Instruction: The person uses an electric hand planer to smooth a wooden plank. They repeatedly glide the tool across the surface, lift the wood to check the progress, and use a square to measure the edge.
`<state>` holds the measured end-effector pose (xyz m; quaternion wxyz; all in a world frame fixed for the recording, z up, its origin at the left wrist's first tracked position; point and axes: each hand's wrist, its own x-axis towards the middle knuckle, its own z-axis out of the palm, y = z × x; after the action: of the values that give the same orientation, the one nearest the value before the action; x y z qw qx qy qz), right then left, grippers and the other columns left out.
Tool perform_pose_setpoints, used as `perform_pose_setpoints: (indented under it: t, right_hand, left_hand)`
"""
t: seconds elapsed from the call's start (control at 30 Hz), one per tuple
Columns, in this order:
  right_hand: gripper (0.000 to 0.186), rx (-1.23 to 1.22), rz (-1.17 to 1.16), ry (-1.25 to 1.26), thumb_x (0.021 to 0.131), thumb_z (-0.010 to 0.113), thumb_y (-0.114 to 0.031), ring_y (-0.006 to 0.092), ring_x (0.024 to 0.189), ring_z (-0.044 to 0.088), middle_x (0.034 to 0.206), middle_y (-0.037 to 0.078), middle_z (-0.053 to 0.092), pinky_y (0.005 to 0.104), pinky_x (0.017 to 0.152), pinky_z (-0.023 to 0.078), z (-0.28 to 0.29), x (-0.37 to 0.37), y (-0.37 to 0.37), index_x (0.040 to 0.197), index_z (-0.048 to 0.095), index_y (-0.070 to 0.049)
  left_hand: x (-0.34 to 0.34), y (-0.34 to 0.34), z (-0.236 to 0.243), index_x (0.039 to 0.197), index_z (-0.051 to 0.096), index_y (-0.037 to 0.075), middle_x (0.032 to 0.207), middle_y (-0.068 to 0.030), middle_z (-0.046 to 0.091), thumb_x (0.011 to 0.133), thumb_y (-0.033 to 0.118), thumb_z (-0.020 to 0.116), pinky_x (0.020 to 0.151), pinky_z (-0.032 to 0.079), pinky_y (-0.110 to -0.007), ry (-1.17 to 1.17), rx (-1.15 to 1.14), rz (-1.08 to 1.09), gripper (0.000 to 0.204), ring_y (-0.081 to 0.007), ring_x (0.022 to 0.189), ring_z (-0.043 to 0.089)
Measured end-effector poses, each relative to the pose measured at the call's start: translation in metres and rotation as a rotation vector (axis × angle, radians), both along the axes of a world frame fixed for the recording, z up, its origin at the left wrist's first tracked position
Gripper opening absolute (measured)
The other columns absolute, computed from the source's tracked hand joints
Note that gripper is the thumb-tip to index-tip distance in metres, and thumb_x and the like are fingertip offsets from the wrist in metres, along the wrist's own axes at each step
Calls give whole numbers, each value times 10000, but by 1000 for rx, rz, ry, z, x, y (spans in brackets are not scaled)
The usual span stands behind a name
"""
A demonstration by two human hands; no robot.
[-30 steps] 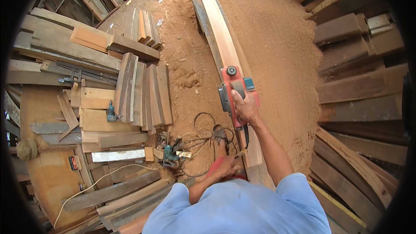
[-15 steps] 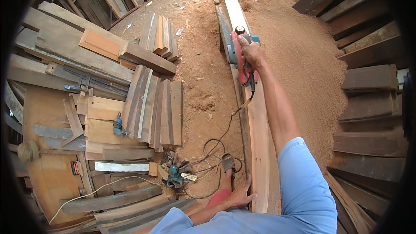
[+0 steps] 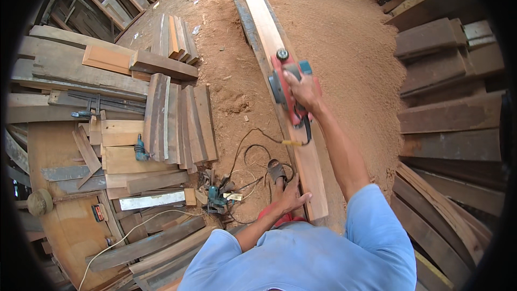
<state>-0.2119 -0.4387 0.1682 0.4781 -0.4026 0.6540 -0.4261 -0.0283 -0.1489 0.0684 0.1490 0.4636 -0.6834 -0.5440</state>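
My right hand (image 3: 304,91) is shut on the grip of a red electric planer (image 3: 296,118), which rests on a long pale wooden board (image 3: 261,16) running away from me. The board lies on a weathered support plank (image 3: 242,11). A black cord with a yellow section (image 3: 292,143) trails from the planer's back. Near the board's close end, my left hand (image 3: 293,198) is open, touching its left edge with fingers extended and thumb apart. My sandalled foot (image 3: 276,170) shows below, beside loops of cord.
Stacked planks (image 3: 81,75) fill the left, with a teal drill (image 3: 141,151) on them and another teal tool (image 3: 215,198) among offcuts and cords near my foot. More dark timber (image 3: 447,118) lines the right. Sawdust (image 3: 344,43) covers the ground beside the board.
The planer went forward along the board by half a second ago, and has since come partway back. My left hand moved from beside the cord onto the board's edge. The view has shifted.
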Motion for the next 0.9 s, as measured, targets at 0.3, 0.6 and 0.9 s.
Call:
perform_pose_setpoints:
  t: [0.3,0.6,0.9]
  right_hand:
    - [522,251,141,-3,966,638,-420,280,740,696,752,154,676,429,710,547,31,-7,389,1244,591,20]
    - [458,-2,-9,72,963,613,-452,200,627,587,679,113,592,391,589,473,19,7,379,981,629,6]
    - [449,-82,57,57,983,622,-468,144,534,516,606,26,530,361,507,431,-2,-3,152,881,615,-30]
  left_hand:
    - [17,97,-18,1513,381,62,1441,-253,508,736,322,910,1115,410,-530,13,102,-406,975,-441,1358,489]
    - [14,89,-17,1366,530,72,1249,-161,627,777,302,893,927,531,-455,101,9,-313,728,-321,1081,637]
    - [5,3,-68,1409,489,-54,1172,-310,623,794,389,845,958,493,-488,-10,190,128,838,-461,1086,613]
